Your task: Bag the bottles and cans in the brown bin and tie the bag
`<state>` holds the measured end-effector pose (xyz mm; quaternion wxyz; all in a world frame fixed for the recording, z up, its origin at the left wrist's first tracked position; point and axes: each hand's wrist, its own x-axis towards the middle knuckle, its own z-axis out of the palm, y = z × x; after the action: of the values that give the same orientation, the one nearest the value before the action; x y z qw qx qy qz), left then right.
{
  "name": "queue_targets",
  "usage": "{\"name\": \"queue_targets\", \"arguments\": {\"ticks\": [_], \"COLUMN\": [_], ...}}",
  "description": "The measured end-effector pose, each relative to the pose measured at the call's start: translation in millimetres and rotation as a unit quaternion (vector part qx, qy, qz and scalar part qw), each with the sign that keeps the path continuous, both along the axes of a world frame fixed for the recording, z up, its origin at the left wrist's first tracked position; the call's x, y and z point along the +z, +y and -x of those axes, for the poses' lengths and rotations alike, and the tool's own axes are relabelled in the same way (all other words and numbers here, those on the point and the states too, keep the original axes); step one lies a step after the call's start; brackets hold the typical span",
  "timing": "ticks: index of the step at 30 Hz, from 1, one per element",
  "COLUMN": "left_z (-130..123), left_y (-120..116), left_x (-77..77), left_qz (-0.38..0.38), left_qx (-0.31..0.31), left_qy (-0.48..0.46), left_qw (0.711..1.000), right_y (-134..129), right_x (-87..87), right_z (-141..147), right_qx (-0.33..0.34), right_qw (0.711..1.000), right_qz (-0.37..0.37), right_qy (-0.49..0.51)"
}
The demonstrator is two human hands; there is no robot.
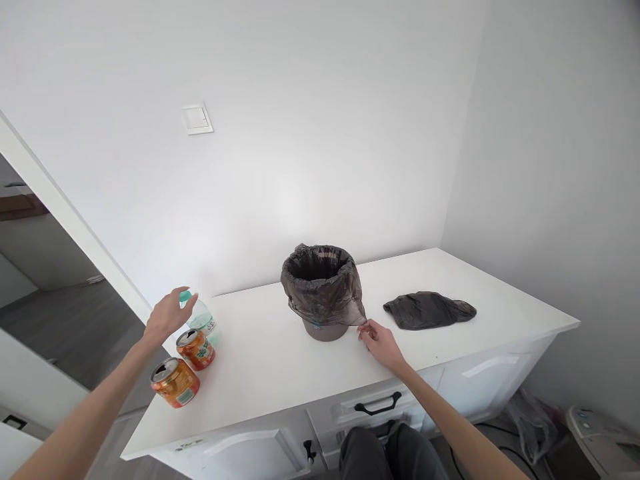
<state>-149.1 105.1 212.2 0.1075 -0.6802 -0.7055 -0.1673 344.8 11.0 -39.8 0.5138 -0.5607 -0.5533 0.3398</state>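
Note:
A small grey-brown bin (326,332) stands on the white cabinet top, lined with a black trash bag (327,293) folded over its rim. At the bin's front right, my right hand (379,343) pinches the overhanging edge of that bag and draws it out to a point. My left hand (169,315) is at the far left beside a clear plastic bottle (201,318) with a green cap. Its fingers are apart around the cap; whether they touch it I cannot tell. In front of the bottle are two opened orange drink cans (196,349), both upright.
A crumpled black plastic bag (429,311) lies right of the bin. The cabinet top (270,373) has its front edge close to me, over black-handled drawers and doors. A white wall with a light switch (197,119) rises behind. A doorway is at left.

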Motion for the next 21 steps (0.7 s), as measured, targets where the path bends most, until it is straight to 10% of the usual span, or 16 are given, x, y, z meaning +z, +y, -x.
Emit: {"name": "queue_targets", "arguments": {"ticks": [13,21], "left_z": [-45,-163], "left_y": [-26,-63], "left_x": [-3.6,76.2], "left_qz": [-0.068,-0.334], "left_qx": [0.007,-0.202], "left_qy": [-0.091,-0.270], "left_qw": [0.994,0.880], "right_y": [1,5], "right_x": [-2.9,-7.0], "right_z": [-1,-4], "right_qx": [0.002,0.004], "right_qw": [1.000,1.000], "right_qz": [-0.002,-0.008], "right_qy": [0.001,-0.002]}}
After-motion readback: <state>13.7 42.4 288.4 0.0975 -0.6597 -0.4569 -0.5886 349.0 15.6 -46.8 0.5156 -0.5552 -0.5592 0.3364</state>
